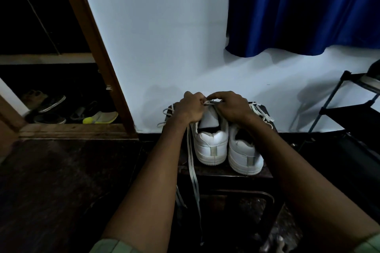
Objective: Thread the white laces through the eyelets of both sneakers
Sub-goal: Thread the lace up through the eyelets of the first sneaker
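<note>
- No brand or writing can be read on the two white sneakers, standing heels toward the camera on a dark stool.
- Left hand and right hand both pinch a white lace above the left sneaker.
- The right sneaker stands just beside it.

Pale green short sleeves, bare forearms

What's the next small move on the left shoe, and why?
Probably pull the lace pinched between the left hand and right hand through at the top of the left sneaker. Both hands meet above its tongue, and long slack hangs down off the stool. The eyelets themselves are hidden.
</note>
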`<move>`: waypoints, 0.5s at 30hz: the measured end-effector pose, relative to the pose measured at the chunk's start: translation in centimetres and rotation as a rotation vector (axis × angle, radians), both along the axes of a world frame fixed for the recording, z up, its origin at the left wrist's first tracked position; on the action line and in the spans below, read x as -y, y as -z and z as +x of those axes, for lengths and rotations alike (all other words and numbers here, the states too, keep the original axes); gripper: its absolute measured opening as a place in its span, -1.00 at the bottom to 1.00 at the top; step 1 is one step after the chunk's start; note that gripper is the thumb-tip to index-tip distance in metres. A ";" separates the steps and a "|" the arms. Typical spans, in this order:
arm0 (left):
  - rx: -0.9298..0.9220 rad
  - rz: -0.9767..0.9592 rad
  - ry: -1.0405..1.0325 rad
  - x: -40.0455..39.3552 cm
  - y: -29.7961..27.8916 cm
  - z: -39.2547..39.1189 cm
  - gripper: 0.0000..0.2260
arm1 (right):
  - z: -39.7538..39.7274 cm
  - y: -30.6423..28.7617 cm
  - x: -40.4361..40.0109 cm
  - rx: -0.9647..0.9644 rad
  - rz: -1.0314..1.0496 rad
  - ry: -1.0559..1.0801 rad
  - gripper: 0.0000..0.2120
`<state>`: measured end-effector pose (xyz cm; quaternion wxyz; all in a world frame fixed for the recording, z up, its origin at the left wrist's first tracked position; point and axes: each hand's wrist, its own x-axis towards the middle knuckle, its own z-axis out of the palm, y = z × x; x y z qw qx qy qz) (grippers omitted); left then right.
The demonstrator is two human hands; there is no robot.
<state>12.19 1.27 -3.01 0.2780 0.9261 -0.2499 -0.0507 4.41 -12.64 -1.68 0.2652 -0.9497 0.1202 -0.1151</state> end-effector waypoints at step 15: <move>-0.125 -0.502 -0.144 -0.1 1.9 -0.5 -0.73 | 0.3 0.8 -1.0 0.117 -0.226 -0.169 -0.62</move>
